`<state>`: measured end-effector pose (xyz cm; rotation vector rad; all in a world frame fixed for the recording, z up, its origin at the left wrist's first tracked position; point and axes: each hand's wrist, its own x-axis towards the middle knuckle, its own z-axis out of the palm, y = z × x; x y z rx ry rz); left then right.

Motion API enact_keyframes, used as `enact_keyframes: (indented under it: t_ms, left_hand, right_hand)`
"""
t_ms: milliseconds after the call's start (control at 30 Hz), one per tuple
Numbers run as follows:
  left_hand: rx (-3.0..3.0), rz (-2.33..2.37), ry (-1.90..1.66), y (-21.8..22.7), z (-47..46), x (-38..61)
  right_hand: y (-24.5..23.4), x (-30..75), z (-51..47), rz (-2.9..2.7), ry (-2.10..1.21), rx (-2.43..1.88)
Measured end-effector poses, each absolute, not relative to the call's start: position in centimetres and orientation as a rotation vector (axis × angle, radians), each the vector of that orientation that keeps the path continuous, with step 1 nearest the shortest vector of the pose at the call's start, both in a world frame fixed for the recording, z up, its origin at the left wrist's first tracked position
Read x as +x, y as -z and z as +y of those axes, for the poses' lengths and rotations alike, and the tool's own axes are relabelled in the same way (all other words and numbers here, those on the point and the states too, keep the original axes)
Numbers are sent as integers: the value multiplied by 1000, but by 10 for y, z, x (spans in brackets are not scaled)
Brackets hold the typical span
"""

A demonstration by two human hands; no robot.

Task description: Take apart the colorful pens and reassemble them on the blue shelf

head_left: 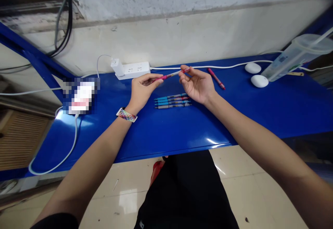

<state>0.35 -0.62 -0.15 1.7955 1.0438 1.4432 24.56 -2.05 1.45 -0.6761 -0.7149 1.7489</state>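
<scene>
Reaching out over the front edge of a blue table [161, 135], two bare forearms come in from below, the left one wearing a colourful wristband [126, 115]. Between the hands, a row of four pens [173, 101] with blue and grey grips lies flat on the table, side by side and touching. Just above them the left hand [142, 90] closes its fingers around the pink end of a pink pen [171, 75], which is held level in the air. The right hand [198, 85] pinches the pen's other end between thumb and forefinger, its remaining fingers curled loosely with the palm turned up. Just beyond the right hand a separate pink pen part [216, 78] rests on the table at a slant. Farther back, a white power strip [132, 70] sits against the wall with a white cable [234, 65] running right, near two white rounded objects [256, 74] and a clear plastic container [296, 57] lying tilted.
</scene>
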Motion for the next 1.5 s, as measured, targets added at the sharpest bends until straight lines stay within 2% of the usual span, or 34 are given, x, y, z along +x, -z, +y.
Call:
enact_keyframes:
  t_ms: [600,1500]
  left_hand:
    - [1758,1027,-1428,0,-8,5]
    - [1759,1030,-1430,-2,-9,3]
  right_hand:
    - [-8,249,-17,-699,-1796,-502]
    - [-5,243,-17,-652,-1726,-562]
